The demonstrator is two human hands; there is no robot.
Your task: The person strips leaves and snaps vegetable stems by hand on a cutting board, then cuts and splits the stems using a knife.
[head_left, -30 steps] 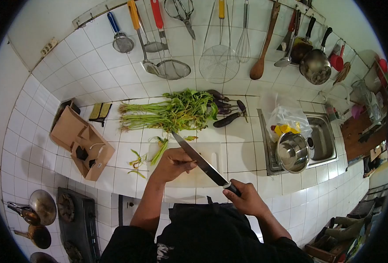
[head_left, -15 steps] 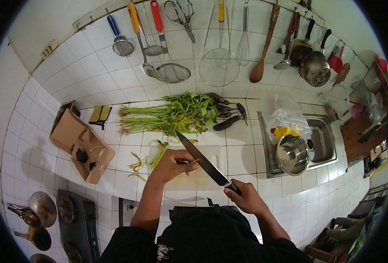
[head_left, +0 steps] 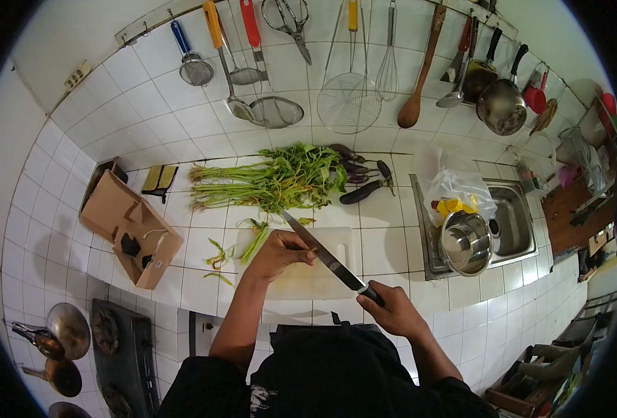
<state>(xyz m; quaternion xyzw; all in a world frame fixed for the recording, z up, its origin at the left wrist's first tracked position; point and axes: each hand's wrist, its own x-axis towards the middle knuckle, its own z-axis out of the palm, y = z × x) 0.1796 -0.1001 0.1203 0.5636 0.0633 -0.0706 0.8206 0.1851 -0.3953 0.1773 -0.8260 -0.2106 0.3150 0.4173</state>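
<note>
My right hand (head_left: 393,311) is wrapped round the black handle of a kitchen knife (head_left: 326,256). Its blade slants up and left above a white cutting board (head_left: 336,282). Close by the blade's left side, my left hand (head_left: 280,255) is closed in a pinch; whatever sits between the fingertips is too small to make out. Beyond the knife lies a heap of leafy green vegetables (head_left: 270,182), stems pointing left. Several purple eggplants (head_left: 361,192) rest at its right. Loose green stems and leaf scraps (head_left: 254,240) lie left of the board, partly beside my left hand.
An open cardboard box (head_left: 138,237) stands at the counter's left. On the right, a steel pot (head_left: 466,242) and a plastic bag (head_left: 455,184) are by the sink (head_left: 514,223). Strainers, a whisk (head_left: 389,66) and a wooden spoon (head_left: 420,76) hang on the tiled wall. A stove (head_left: 124,348) is lower left.
My left hand has lifted slightly, and the small brownish piece seen at its fingertips earlier is no longer visible. The knife has shifted only a little, still in my right hand.
</note>
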